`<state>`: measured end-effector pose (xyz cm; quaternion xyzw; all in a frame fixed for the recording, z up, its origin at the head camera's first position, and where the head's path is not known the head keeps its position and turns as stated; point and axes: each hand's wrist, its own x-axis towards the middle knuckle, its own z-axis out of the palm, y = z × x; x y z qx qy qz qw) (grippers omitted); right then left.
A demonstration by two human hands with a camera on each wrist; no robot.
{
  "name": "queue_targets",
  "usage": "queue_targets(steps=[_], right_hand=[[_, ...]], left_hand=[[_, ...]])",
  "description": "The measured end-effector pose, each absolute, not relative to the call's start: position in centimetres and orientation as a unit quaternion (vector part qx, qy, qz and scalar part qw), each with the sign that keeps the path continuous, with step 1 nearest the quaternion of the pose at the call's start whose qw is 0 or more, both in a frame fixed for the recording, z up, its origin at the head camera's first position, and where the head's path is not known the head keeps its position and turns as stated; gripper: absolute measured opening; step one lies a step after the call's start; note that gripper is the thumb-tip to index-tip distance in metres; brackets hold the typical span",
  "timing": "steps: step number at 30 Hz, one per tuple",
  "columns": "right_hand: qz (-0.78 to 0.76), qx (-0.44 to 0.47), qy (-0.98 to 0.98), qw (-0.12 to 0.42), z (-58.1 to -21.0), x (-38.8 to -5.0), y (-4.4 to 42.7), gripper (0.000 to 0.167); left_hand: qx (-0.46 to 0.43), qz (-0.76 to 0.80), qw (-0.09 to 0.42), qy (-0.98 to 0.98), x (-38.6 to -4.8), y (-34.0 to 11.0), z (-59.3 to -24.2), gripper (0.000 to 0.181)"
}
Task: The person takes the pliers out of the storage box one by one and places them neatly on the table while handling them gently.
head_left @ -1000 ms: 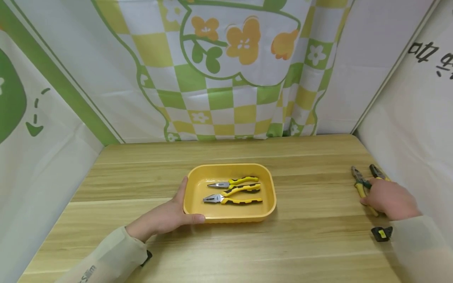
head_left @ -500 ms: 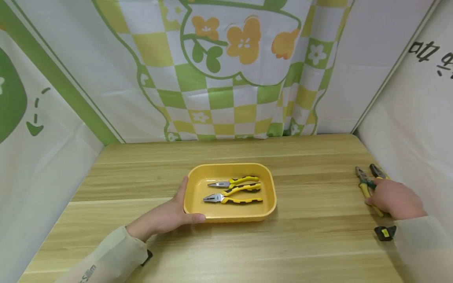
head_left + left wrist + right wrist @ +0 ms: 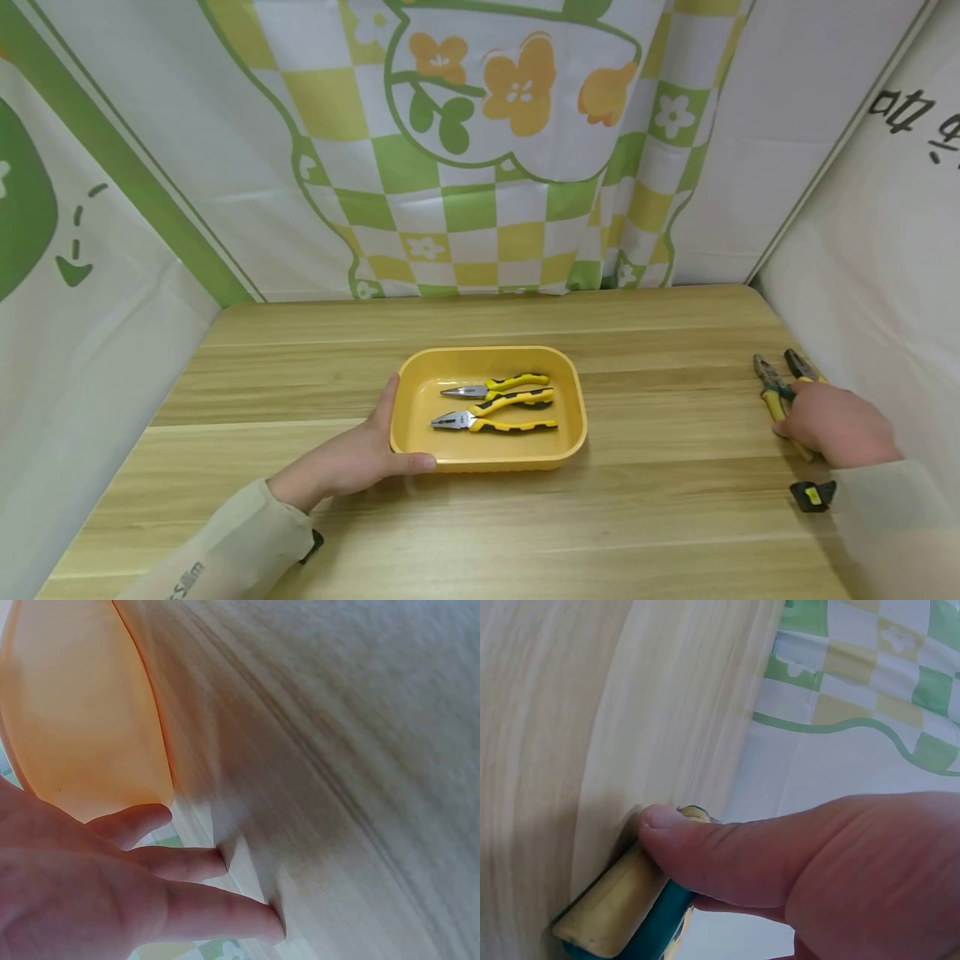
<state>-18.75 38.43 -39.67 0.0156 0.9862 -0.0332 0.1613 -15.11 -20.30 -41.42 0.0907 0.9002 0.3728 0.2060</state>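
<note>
- From here, the green-and-yellow pliers (image 3: 773, 405) are at the right side of the desk (image 3: 645, 525), just beside a dark-nosed pair (image 3: 801, 364); lifted or not, I can't tell.
- The right hand (image 3: 842, 425) pinches them at a handle, thumb on top.
- They'd be stiff, sturdy, probably head-heavy; I'd hold both handles near the pivot.
- The left hand (image 3: 352, 458), fingers spread, rests against the yellow tray (image 3: 517, 462), likely light and a bit slick.
</note>
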Motion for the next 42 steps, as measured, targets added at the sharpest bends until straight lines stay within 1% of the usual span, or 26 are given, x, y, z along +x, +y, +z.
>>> queue_targets(steps=[4, 6, 7, 12, 14, 17, 20, 23, 25, 27, 31, 36, 40, 42], right_hand=[[-0.045, 0.037, 0.985, 0.164, -39.4, -18.7, 38.1, 0.083], [-0.050, 0.048, 0.987, 0.148, -39.3, -18.6, 37.8, 0.083], [-0.050, 0.048, 0.988, 0.135, -39.2, -18.7, 37.6, 0.086], [-0.067, -0.018, 0.997, 0.034, -38.9, -19.4, 35.8, 0.067], [-0.092, -0.047, 0.995, 0.010, -38.6, -19.9, 34.8, 0.062], [-0.146, -0.056, 0.988, 0.003, -38.0, -20.8, 33.3, 0.065], [-0.206, -0.046, 0.977, 0.030, -37.0, -21.3, 31.5, 0.076], [-0.285, -0.029, 0.955, 0.077, -35.9, -21.6, 29.7, 0.089], [-0.339, -0.022, 0.934, 0.107, -35.3, -21.7, 28.4, 0.092], [-0.376, -0.025, 0.917, 0.132, -34.8, -21.8, 27.2, 0.091], [-0.408, -0.055, 0.894, 0.175, -33.9, -22.1, 24.4, 0.081], [-0.382, -0.081, 0.893, 0.223, -33.0, -22.5, 20.7, 0.079], [-0.340, -0.097, 0.903, 0.243, -32.4, -22.8, 18.0, 0.083], [-0.319, -0.112, 0.908, 0.247, -32.2, -23.0, 16.7, 0.080]], left_hand=[[0.092, 0.378, 0.206, 0.898, -15.1, -20.3, -41.4, 0.134], [0.092, 0.379, 0.205, 0.898, -15.1, -20.3, -41.4, 0.135], [0.093, 0.379, 0.205, 0.897, -15.1, -20.3, -41.5, 0.135], [0.093, 0.381, 0.205, 0.897, -15.2, -20.3, -41.5, 0.135], [0.092, 0.381, 0.205, 0.897, -15.2, -20.3, -41.6, 0.135], [0.093, 0.380, 0.203, 0.897, -15.2, -20.3, -41.6, 0.135], [0.095, 0.380, 0.202, 0.898, -15.1, -20.3, -41.6, 0.135], [0.097, 0.380, 0.201, 0.898, -15.1, -20.3, -41.6, 0.135], [0.098, 0.381, 0.202, 0.897, -15.2, -20.3, -41.5, 0.135], [0.097, 0.382, 0.203, 0.896, -15.2, -20.3, -41.5, 0.134], [0.095, 0.385, 0.204, 0.895, -15.2, -20.3, -41.4, 0.135], [0.090, 0.385, 0.203, 0.896, -15.1, -20.2, -41.4, 0.136], [0.088, 0.383, 0.205, 0.896, -15.1, -20.2, -41.4, 0.136], [0.089, 0.381, 0.205, 0.897, -15.2, -20.2, -41.3, 0.135]])
